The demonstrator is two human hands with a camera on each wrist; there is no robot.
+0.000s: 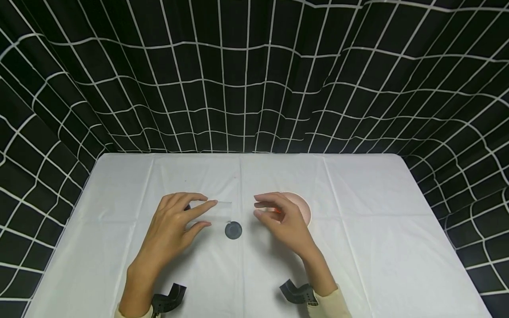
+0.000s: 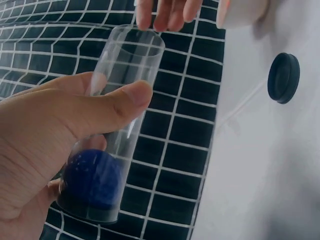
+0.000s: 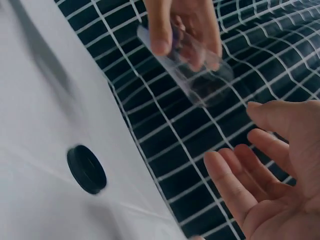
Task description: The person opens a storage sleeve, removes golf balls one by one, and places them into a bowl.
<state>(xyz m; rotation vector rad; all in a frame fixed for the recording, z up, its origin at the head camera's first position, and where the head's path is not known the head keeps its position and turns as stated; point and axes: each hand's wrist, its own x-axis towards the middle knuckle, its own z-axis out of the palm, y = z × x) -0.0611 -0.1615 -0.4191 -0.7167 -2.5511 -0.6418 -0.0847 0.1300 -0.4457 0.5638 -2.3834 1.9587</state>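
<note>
My left hand point(image 1: 169, 225) grips a clear tube point(image 2: 131, 115) between thumb and fingers. A blue ball point(image 2: 92, 177) sits at the tube's dark closed end, nearest the palm side; the other end has no cap and points toward my right hand point(image 1: 286, 221). That right hand hovers a short way from the open end, fingers loosely bent and nothing between them, as the right wrist view shows. A round dark lid point(image 1: 233, 230) lies on the table between the hands.
Behind the right hand stands a pale pink bowl point(image 1: 304, 207), partly hidden by it, with something orange point(image 1: 277, 210) showing there. A white cloth covers the table point(image 1: 377, 247). Dark grid-patterned curtain point(image 1: 238, 88) hangs along the back and sides.
</note>
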